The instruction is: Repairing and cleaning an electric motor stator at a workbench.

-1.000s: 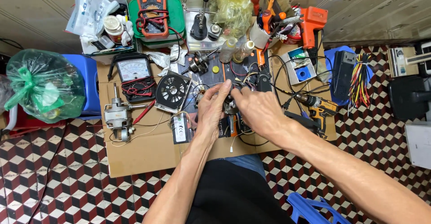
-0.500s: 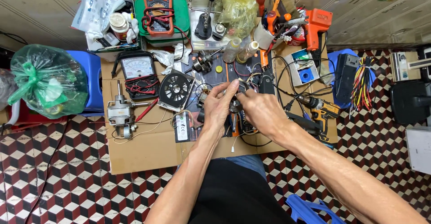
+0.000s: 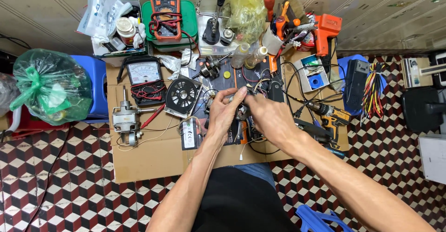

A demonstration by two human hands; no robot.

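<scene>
Both hands on a small metal part, mid-table on a cluttered cardboard worktop (image 3: 153, 160).

Left hand (image 3: 224, 113) and right hand (image 3: 268, 116) meet fingertip to fingertip, pinching the small metal part (image 3: 243, 112), mostly hidden between them. Left of hands: black fan guard (image 3: 182, 95), analogue meter (image 3: 145, 74), grey motor (image 3: 125, 119). Far: orange multimeter (image 3: 166, 6). Right: cordless drill (image 3: 331, 113). Far left: green bag (image 3: 51, 85).

We reach both bare forearms forward, our left hand (image 3: 223, 116) and right hand (image 3: 269, 118) meeting close together. Fingers (image 3: 239, 95) of both curl inward, tips nearly touching.
</scene>
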